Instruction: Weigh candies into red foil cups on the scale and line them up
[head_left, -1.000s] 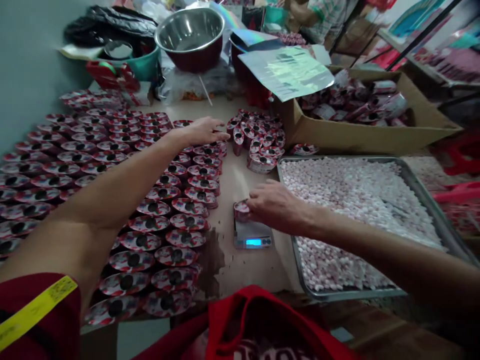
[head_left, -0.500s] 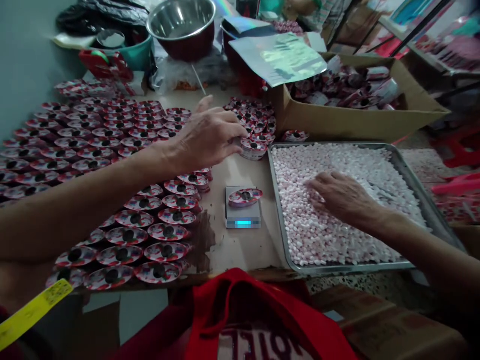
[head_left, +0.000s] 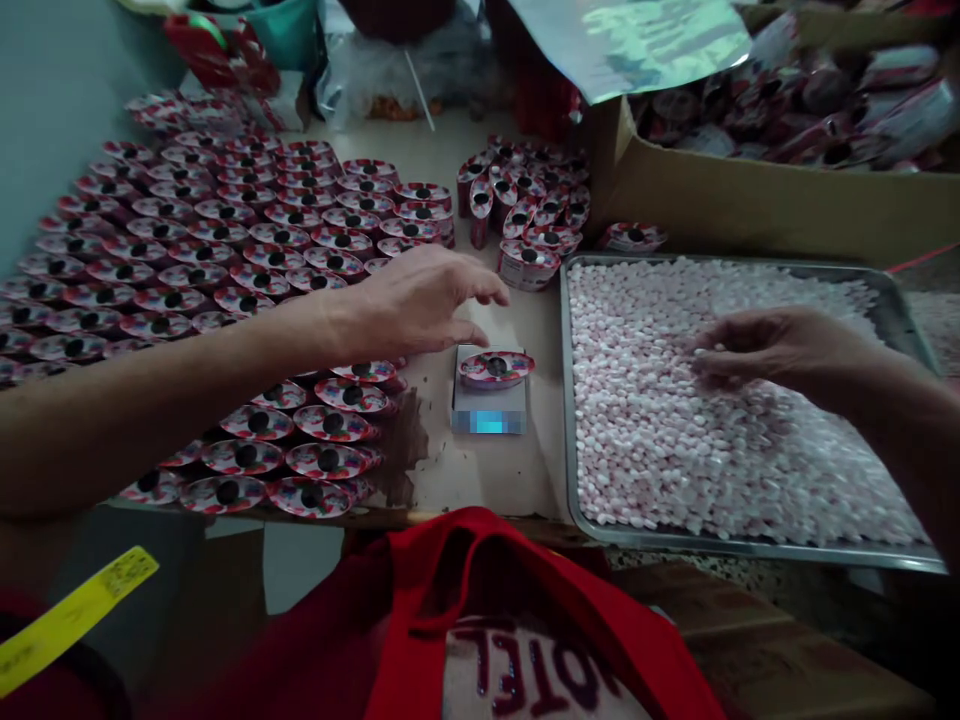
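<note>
In the head view, the left hand (head_left: 435, 300), thumb and fingers parted, hangs beside the oval container (head_left: 496, 368) on the scale (head_left: 491, 402), near the front edge of the table (head_left: 487, 480). The right hand (head_left: 784, 342) bunches its fingertips at pellets (head_left: 637, 440) in the tray (head_left: 570, 400); whether it pinches any, I cannot tell.

The one word I can make out is HOTEL, in dark capitals, upside down on the pale panel (head_left: 529, 680) of the red cloth (head_left: 411, 640) below the table's (head_left: 465, 490) near edge, the H partly covered. A yellow strip (head_left: 75, 625) beyond the near left corner bears a square code and faint, unreadable marks. The scale's (head_left: 491, 405) blue display is blurred; print on the oval packs (head_left: 311, 458) along that edge is too small.
</note>
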